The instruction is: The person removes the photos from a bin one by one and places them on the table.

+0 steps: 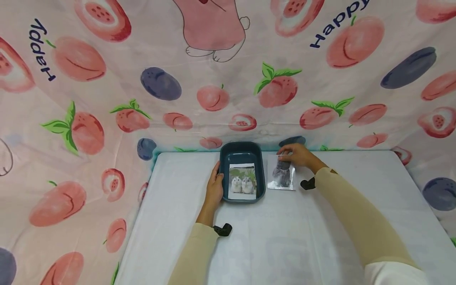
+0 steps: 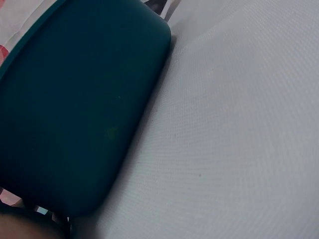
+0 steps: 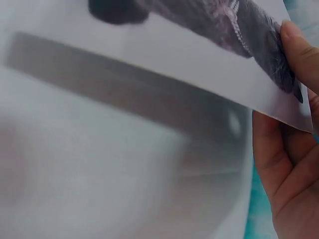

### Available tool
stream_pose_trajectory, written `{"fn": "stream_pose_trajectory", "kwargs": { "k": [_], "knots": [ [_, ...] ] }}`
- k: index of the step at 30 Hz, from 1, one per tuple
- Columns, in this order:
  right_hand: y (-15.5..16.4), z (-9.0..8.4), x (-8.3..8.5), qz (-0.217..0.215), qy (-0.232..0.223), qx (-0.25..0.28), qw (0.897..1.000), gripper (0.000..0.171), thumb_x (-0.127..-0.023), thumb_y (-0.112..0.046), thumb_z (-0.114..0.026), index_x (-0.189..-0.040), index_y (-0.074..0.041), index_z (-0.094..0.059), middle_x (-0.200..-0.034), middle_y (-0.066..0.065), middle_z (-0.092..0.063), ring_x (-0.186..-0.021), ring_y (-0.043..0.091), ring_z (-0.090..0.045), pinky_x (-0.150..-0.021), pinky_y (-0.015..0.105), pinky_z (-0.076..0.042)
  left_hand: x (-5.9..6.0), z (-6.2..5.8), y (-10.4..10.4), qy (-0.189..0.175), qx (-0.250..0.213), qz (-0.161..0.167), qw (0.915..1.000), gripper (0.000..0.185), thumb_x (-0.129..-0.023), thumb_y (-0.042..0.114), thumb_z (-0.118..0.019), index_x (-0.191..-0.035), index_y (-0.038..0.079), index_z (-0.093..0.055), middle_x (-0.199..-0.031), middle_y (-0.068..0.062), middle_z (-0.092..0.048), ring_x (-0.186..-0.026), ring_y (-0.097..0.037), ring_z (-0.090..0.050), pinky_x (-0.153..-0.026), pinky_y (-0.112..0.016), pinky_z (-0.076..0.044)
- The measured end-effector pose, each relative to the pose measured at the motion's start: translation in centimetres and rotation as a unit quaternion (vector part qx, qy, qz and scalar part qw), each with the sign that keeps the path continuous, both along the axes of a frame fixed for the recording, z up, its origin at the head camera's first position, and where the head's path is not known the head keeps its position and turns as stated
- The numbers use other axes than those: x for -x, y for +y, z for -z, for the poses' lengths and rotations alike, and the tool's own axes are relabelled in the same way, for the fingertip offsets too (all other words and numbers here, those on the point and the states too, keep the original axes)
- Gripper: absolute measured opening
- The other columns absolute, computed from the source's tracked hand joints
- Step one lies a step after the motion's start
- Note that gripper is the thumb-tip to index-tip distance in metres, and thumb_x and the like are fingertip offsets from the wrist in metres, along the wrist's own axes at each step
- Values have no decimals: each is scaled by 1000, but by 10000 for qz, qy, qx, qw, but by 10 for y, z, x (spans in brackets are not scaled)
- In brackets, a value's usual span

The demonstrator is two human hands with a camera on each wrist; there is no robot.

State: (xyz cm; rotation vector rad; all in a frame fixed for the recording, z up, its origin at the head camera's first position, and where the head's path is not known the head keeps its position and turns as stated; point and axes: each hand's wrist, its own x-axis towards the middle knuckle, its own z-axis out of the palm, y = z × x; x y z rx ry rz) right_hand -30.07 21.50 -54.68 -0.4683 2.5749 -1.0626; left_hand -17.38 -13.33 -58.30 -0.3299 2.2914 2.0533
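white worktop under a peach-print cloth backdrop, dark teal tray near the far edge holding a photo of two hamsters, left hand resting flat against the tray's 9 o'clock wall, right hand pinching the far edge of a grey animal photo lying at the tray's 3 o'clock

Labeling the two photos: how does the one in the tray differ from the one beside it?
The hamster photo lies flat inside the teal tray; the grey animal photo is outside it, on the table. The hamster photo is untouched, since the left hand rests on the tray's side; the right hand pinches the grey animal photo's far edge. Both are glossy, white-bordered animal prints.
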Motion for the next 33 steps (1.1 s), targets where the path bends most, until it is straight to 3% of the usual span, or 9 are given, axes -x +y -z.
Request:
{"fn": "stream_pose_trajectory", "kwargs": {
  "k": [7, 15, 22, 33],
  "knots": [
    [-7, 12, -1, 108, 193, -45, 9997, 23, -93, -24, -76, -109, -8, -77, -100, 8, -74, -102, 28, -63, -93, 48, -50, 0, 0, -1, -15, -63, -32, 10000, 50, -110, 30, -42, -158, 38, -36, -168, 6, -28, -158, -23, -19, -128, -52, -16],
    [-10, 21, -3, 295, 413, -150, 9986, 21, -91, -24, -78, -105, -8, -78, -95, 7, -74, -91, 23, -62, -83, 38, -50, 0, 1, 0, -55, -11, -14, 10000, 50, -110, 28, -40, -157, 42, -35, -168, 7, -28, -158, -23, -19, -128, -52, -17],
    [-17, 21, -5, 443, 491, -206, 9976, 21, -92, -26, -77, -105, -9, -78, -99, 8, -74, -92, 25, -62, -83, 40, -52, 0, 1, 0, -94, 52, -15, 9999, 50, -110, 28, -39, -157, 45, -34, -169, 8, -27, -158, -22, -20, -128, -52, -18],
    [-18, 29, -2, 576, 792, -636, 9932, 15, -88, -25, -81, -91, -11, -76, -82, 4, -69, -78, 21, -58, -72, 33, -45, 0, 3, 1, -82, 36, -42, 10000, 51, -110, 27, -39, -160, 38, -33, -169, 7, -27, -158, -24, -19, -128, -53, -17]
  ]
}}
